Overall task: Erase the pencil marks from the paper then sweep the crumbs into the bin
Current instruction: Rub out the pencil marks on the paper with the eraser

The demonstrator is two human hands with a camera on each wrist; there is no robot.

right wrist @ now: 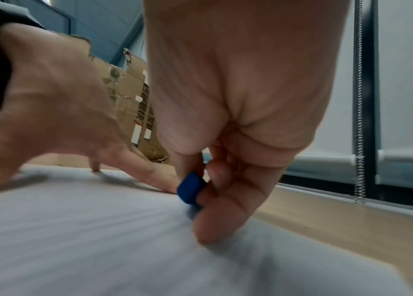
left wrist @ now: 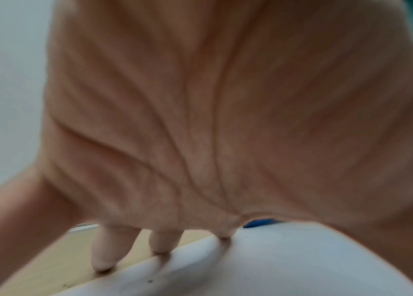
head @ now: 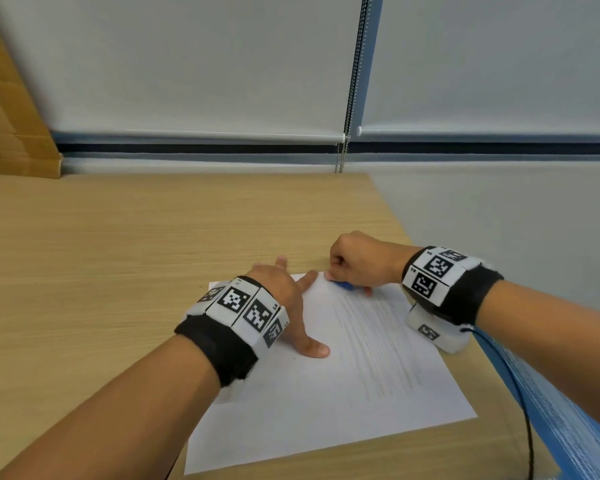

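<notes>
I take the paper (head: 326,393) as my landmark: it lies on the wooden tabletop (head: 118,237), close to the tabletop's right edge, one corner pointing away from me. My right hand (head: 357,261) sits at that far corner, its grip curled tight round a small blue eraser (right wrist: 190,188), thumb on one side and fingers on the other, the eraser's lower end down on the sheet. My left hand (head: 281,292) is spread flat over the paper's left edge, fingers straight and holding nothing, fingertips (left wrist: 159,246) pressing at the margin, some on the sheet and one on the wood beside it.

The pencil marks (head: 371,341) run as long grey strokes down the right half of the paper, from near the eraser towards me. Most look untouched, so I judge the erasing barely begun.

To do this well, I would rub along the strokes with short, firm passes, working from the far corner back towards me. The pinning hand should stay close beside the patch being rubbed, or the thin sheet may buckle or crease. I see no bin in any view, and crumbs are too small to make out.
</notes>
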